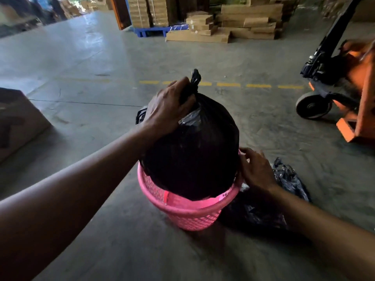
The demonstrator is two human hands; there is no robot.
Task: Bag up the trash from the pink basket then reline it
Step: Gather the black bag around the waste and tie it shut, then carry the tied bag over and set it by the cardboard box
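A pink mesh basket [188,211] stands on the concrete floor in front of me. A full black trash bag [194,155] bulges out of its top, its neck twisted into a knot. My left hand [168,110] grips the bag's neck just below the knot. My right hand [256,169] rests on the basket's right rim with fingers curled over the edge, against the side of the bag. Loose black plastic bags [284,191] lie crumpled on the floor to the right of the basket, partly hidden by my right forearm.
An orange pallet jack [345,94] stands at the right. A cardboard box [18,120] sits at the left edge. Stacked flat cartons [233,27] and a blue pallet [154,31] are far ahead. A dashed yellow line [257,85] crosses the floor.
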